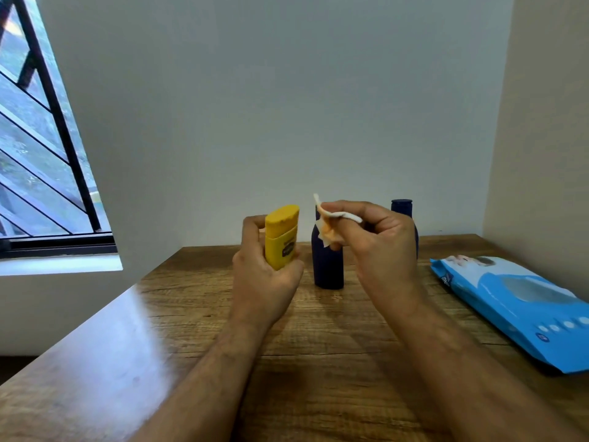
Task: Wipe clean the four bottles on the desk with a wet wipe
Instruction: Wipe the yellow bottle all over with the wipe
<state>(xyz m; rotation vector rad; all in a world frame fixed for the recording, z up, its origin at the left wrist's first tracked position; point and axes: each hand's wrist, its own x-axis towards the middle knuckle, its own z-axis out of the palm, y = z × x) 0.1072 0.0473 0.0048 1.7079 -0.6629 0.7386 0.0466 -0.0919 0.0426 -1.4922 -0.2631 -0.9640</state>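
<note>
I get a single view, from the camera on the wearer's head, facing forward and slightly down across the table [318, 330] toward the plain wall [271, 106] behind it. It sits close: both forearms run in from the bottom edge, and the left hand [264, 275] and right hand [379, 240] are near mid-frame. The wide lens bends the window [41, 148] at far left and takes in the side wall [541, 122] at right.

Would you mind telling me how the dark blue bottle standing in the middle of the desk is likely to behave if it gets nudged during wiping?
The dark blue bottle stands tall on a narrow base, so a push near its neck would probably tip it. It looks like smooth plastic, so it may slide on the polished desk and feel slippery once wet. Its weight cannot be judged.
</note>
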